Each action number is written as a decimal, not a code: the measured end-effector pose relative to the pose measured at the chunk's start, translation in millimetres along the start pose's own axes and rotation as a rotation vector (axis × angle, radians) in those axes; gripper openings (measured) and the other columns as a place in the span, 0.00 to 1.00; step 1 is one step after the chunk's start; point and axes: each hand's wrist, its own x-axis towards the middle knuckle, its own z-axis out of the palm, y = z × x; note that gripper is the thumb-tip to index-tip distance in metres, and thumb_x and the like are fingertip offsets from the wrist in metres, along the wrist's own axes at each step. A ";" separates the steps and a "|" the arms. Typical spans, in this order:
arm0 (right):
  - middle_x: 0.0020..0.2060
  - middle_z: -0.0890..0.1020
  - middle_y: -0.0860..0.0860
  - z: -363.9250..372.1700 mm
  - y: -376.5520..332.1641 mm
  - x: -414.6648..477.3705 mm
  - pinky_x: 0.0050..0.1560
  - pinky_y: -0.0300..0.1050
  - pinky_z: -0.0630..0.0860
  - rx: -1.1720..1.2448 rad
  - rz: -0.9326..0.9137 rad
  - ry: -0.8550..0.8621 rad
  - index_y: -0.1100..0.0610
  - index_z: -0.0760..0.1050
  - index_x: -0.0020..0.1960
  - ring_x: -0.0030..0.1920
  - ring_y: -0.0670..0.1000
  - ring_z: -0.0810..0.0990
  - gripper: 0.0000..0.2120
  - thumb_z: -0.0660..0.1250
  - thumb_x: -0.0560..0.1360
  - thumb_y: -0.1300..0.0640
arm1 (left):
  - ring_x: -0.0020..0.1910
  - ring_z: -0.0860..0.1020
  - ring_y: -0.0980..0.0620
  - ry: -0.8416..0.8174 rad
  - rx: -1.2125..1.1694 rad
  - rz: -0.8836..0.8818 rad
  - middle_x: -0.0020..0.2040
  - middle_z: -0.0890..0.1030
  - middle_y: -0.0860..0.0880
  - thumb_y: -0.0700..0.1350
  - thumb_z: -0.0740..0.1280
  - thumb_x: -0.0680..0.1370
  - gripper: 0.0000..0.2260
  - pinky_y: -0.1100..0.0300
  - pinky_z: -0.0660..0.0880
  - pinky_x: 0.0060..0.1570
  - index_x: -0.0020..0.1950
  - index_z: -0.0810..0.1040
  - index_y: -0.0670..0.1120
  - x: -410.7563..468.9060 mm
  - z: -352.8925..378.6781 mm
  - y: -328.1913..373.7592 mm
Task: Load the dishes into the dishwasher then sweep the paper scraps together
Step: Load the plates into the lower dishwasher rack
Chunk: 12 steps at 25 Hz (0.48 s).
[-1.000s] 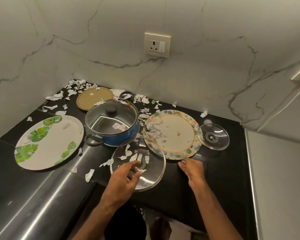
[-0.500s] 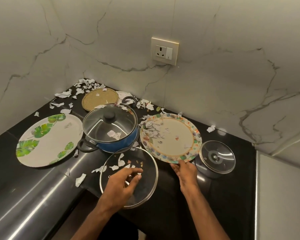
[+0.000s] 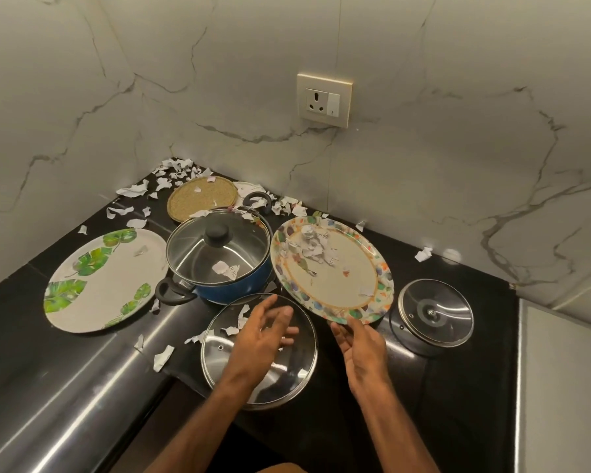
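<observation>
On my feed, far left, a round white plate with a green leaf print [image 3: 103, 278] lies flat on the glossy black counter [image 3: 458, 387]. Just beside it stands a blue pot [image 3: 232, 290] with black loop handles. It has a steel-rimmed glass lid [image 3: 198, 254] with a black knob, and two paper scraps lie on that glass. Behind the pot sits a round woven mat [image 3: 202, 201], with torn white paper scraps [image 3: 174, 170] scattered into the corner.

Nearer me lies a large, loose glass lid [image 3: 219, 353]. The left hand [image 3: 263, 332] is over it with fingers spread and relaxed, holding nothing. Half a second ago those fingers were curled down at the lid's centre; now they are raised off it.

To the right, the oval plate with a flower-pattern rim [image 3: 348, 278] carries a heap of scraps on its far-left part. The right hand [image 3: 359, 343] meets its near rim, its nearly straight fingers [image 3: 338, 331] reaching under the edge. I can't see a thumb clamped on top. The plate lay flat before; its near edge now looks tipped up.

Farthest right, a smaller glass lid [image 3: 435, 312] rests upside down on the counter.
</observation>
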 end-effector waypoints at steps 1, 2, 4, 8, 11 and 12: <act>0.54 0.87 0.59 -1.2 -0.6 -7.5 0.57 0.50 0.83 -0.013 -0.002 -0.008 0.61 0.80 0.60 0.56 0.57 0.87 0.08 0.67 0.82 0.64 | 0.56 0.85 0.49 -0.023 -0.067 -0.057 0.63 0.82 0.50 0.63 0.71 0.77 0.29 0.47 0.81 0.61 0.74 0.68 0.55 5.2 3.2 2.2; 0.54 0.88 0.59 -3.5 -0.6 -15.1 0.57 0.50 0.84 -0.029 -0.004 -0.018 0.61 0.80 0.60 0.54 0.56 0.87 0.07 0.67 0.83 0.64 | 0.58 0.85 0.48 -0.046 -0.147 -0.105 0.64 0.82 0.50 0.65 0.71 0.76 0.30 0.45 0.80 0.63 0.74 0.68 0.55 10.0 6.8 3.8; 0.52 0.88 0.58 -6.0 0.4 -32.5 0.59 0.51 0.83 -0.074 -0.018 -0.045 0.61 0.81 0.59 0.52 0.54 0.88 0.07 0.66 0.83 0.63 | 0.61 0.84 0.46 -0.053 -0.312 -0.166 0.63 0.84 0.48 0.65 0.71 0.76 0.30 0.41 0.78 0.64 0.72 0.72 0.51 20.1 16.3 3.2; 0.49 0.89 0.56 -6.6 -8.6 -60.4 0.60 0.53 0.82 -0.214 -0.048 -0.104 0.58 0.82 0.58 0.51 0.54 0.89 0.07 0.66 0.84 0.59 | 0.57 0.85 0.46 0.079 -0.498 -0.170 0.59 0.86 0.47 0.58 0.68 0.77 0.22 0.39 0.77 0.66 0.68 0.76 0.49 25.8 36.2 14.6; 0.41 0.89 0.54 -13.1 -28.5 -75.0 0.52 0.51 0.86 -0.775 -0.118 -0.221 0.58 0.84 0.53 0.43 0.53 0.89 0.17 0.65 0.83 0.45 | 0.53 0.86 0.47 0.178 -0.468 -0.129 0.56 0.87 0.46 0.57 0.64 0.81 0.15 0.41 0.79 0.63 0.61 0.79 0.50 23.4 31.5 16.1; 0.37 0.88 0.53 -16.6 -34.4 -80.7 0.47 0.49 0.86 -0.978 -0.217 -0.239 0.56 0.84 0.48 0.39 0.52 0.88 0.21 0.63 0.82 0.41 | 0.54 0.86 0.46 0.191 -0.445 -0.116 0.56 0.87 0.47 0.57 0.62 0.83 0.14 0.40 0.79 0.63 0.60 0.79 0.50 21.7 26.9 15.1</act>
